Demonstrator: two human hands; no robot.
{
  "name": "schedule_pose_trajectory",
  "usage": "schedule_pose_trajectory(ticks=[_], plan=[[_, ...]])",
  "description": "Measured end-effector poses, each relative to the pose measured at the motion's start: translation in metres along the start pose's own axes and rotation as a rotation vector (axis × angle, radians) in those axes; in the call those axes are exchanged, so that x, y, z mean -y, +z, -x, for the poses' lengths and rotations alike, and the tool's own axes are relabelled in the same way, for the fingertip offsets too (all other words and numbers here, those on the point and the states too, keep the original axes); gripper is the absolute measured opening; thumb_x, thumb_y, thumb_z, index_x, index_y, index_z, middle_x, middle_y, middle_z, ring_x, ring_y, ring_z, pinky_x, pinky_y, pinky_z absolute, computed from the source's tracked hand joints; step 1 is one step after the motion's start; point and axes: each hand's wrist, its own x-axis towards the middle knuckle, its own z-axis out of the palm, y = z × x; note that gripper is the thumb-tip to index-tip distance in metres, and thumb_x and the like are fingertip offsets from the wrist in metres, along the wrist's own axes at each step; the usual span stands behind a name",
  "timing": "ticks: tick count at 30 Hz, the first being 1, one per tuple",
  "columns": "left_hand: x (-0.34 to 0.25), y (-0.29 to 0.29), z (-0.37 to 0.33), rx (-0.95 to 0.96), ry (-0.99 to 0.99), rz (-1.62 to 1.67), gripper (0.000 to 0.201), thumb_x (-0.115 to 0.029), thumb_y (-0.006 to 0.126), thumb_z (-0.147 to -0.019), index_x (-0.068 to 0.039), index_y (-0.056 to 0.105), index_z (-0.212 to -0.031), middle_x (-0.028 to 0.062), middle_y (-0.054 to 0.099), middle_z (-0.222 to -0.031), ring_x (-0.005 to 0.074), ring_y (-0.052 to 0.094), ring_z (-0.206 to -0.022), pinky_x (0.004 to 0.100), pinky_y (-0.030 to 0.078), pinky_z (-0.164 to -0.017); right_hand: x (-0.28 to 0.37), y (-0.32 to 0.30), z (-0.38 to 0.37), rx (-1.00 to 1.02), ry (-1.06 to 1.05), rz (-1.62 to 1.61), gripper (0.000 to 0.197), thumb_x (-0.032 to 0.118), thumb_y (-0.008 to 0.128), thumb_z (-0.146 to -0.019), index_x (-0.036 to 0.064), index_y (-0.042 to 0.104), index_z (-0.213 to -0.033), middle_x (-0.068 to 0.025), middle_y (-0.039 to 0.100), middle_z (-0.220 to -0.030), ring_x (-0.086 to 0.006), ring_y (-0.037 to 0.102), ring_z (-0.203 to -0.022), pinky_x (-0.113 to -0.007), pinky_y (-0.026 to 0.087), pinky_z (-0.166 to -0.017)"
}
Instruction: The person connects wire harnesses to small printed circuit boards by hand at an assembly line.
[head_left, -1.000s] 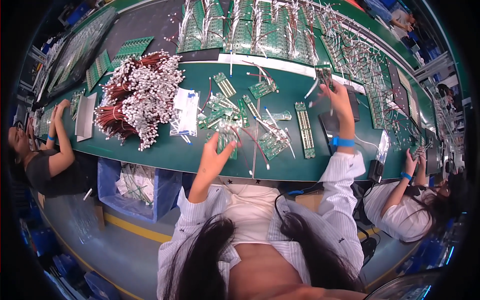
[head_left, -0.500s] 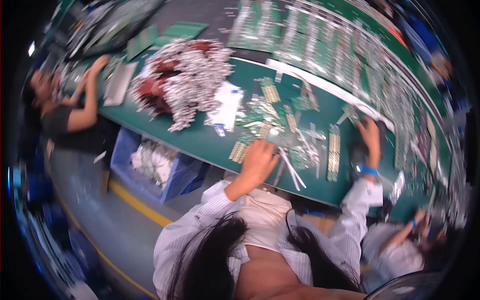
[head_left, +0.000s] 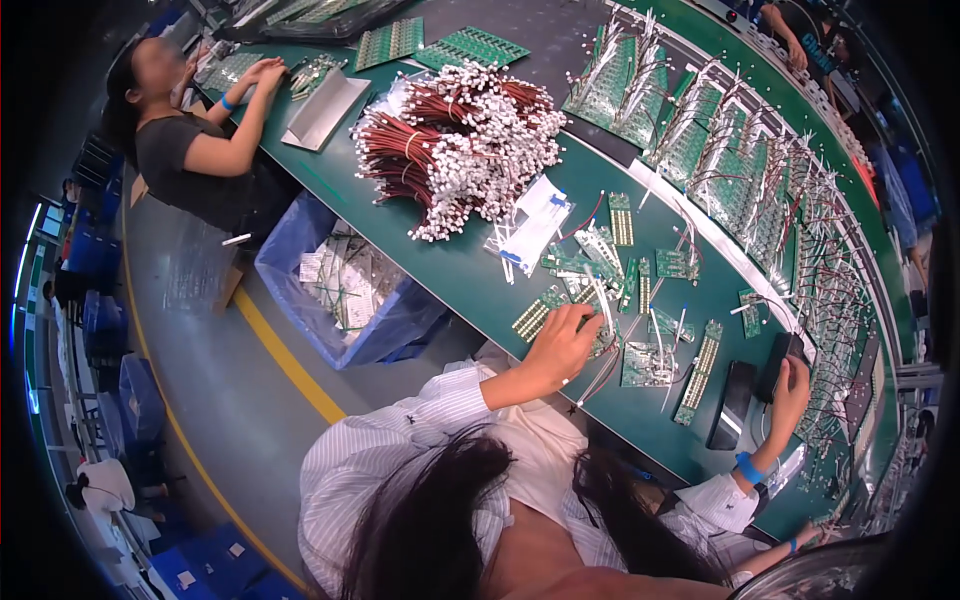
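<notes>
My left hand [head_left: 562,348] is curled at the table's near edge, its fingertips over small green circuit boards [head_left: 537,312] and white leads. Whatever its fingers hold is hidden. At the right, my right hand [head_left: 790,398], with a blue wristband, has its fingers bent against a black box-shaped device [head_left: 781,366]. Anything in its grip cannot be made out. A dark phone-like slab [head_left: 733,405] lies just left of it. Between my hands are a long strip of boards [head_left: 699,372] and a green board with white wires [head_left: 648,365].
A big heap of red-brown cables with white connectors [head_left: 470,150] lies left of centre, beside a white packet [head_left: 536,226]. Wired green panels [head_left: 715,150] line the far side. Below the table's left edge stands a lined blue bin [head_left: 290,262]. A co-worker [head_left: 205,140] is at the far left.
The view has swung, shifting table items and the co-worker in the picture, and is sharper. My left hand stays near the boards; my right hand remains beside the black device.
</notes>
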Motion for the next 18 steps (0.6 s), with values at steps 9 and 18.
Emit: schedule_pose_trajectory(ticks=[9, 18], plan=[[-0.017, -0.155, -0.033, -0.313, 0.11, 0.562, 0.014, 0.0, 0.044, -0.077, 0.0, 0.058, -0.081, 0.0121, 0.055, -0.078, 0.0218, 0.054, -0.069, 0.0337, 0.044, -0.064, 0.018, -0.036, 0.034, -0.148, 0.032, 0.025, 0.019, 0.013, 0.048, -0.086, -0.0024, 0.056, -0.094, -0.0108, 0.058, -0.092, -0.0204, 0.054, -0.084, -0.028, 0.04, -0.077], [-0.094, -0.236, -0.053, -0.443, 1.143, 0.963, 0.02, 0.0, 0.048, -0.079, 0.0, 0.058, -0.096, 0.0076, 0.055, -0.105, 0.0165, 0.053, -0.096, 0.0203, 0.046, -0.074, 0.064, -0.021, 0.036, -0.182, -0.019, -0.056, 0.019, 0.011, 0.047, -0.086, -0.0024, 0.058, -0.093, -0.0098, 0.06, -0.092, -0.0154, 0.055, -0.081, -0.026, 0.042, -0.074]])
